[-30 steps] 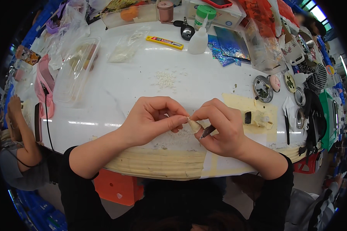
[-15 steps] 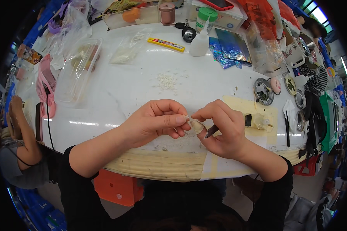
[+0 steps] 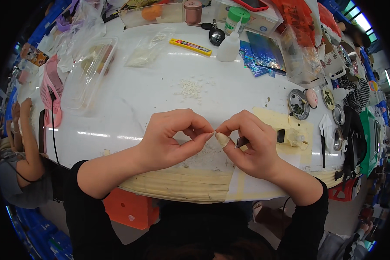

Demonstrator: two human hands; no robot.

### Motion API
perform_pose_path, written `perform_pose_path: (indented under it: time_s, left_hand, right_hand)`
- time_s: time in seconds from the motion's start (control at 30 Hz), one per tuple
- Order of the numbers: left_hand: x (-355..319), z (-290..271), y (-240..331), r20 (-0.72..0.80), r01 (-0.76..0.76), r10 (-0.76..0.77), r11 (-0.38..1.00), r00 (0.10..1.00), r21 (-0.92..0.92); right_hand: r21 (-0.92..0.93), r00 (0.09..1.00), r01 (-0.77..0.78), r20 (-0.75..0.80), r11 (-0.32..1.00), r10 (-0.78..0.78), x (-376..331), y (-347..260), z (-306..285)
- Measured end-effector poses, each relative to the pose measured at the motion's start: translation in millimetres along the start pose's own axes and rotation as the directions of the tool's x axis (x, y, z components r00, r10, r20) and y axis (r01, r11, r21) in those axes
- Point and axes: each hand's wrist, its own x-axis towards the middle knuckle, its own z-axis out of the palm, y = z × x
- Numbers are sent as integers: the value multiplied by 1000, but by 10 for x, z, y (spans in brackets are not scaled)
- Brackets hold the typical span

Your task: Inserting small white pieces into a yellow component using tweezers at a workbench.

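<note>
Thumb and forefinger of my left hand are pinched at the middle of the near table. Against those fingertips press the tips of my right hand. A tiny white bit seems to sit where they meet, too small to make out. A beige wrap covers my right thumb's end. Tucked in my right hand is a narrow dark metal tool, mostly hidden by the fingers. Ahead of the hands lies a loose heap of small white pieces. Fine pale crumbs are scattered beneath them.
A yellow cutter, a white squeeze bottle and blue shiny sheets lie farther back. At left is a clear plastic container; at right, a round metal tin and a black stick tool. Another person's arm rests far left.
My left fingers have gone from curled near the piece to a rounded pinch. Both hands' fingertips have come together. The tool in my right hand has turned and shows less.
</note>
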Motion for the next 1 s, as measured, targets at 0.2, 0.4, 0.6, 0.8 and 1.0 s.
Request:
perform_pose_path:
  time_s: [0.2, 0.4, 0.6, 0.8, 1.0]
  left_hand:
    - [10, 27, -5, -37, -6, 5, 1000, 999, -18]
    - [0, 30, -2, -52, -5, 5, 1000, 999, -4]
    - [-5, 29, 5, -55, -25, 27, 999, 998, 38]
    - [4, 26, 40, -72, -126, 142, 973, 987, 193]
    - [-2, 33, 26, -104, -220, 252, 943, 962, 251]
  right_hand:
    - [-63, 996, 63, -57, 996, -66, 1, 28, 27]
    - [-190, 979, 145, -113, 971, -169, -5, 66, 72]
    - [-203, 979, 173, -72, 964, -191, 1, 26, 31]
    - [-236, 980, 175, -53, 956, -192, -12, 43, 41]
    - [-182, 997, 69, 37, 981, -63, 30, -40, 27]
